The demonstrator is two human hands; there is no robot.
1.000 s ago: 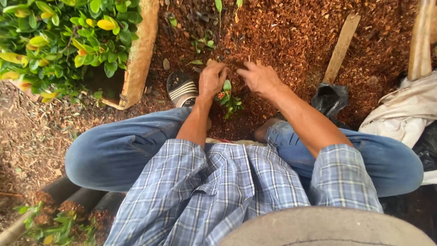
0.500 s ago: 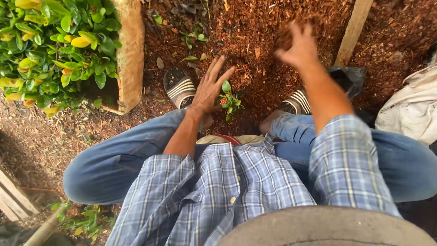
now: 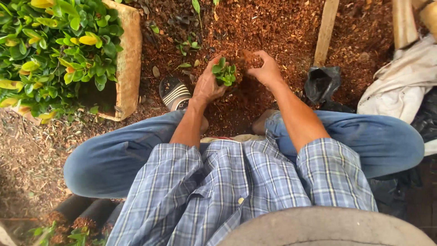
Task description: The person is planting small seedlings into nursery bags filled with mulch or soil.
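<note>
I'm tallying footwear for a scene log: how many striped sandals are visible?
1. The black sandal with white stripes lies on the reddish-brown mulch beside the left hand, above the left knee. A second may be hidden under the blue-jeaned right leg.

Seedling: standing in reddish soil, the left hand and the right hand cupping it from either side. Striped sandal lying beside the left hand. Black bag sitting near the right hand. Leafy plant block standing further left.
</note>
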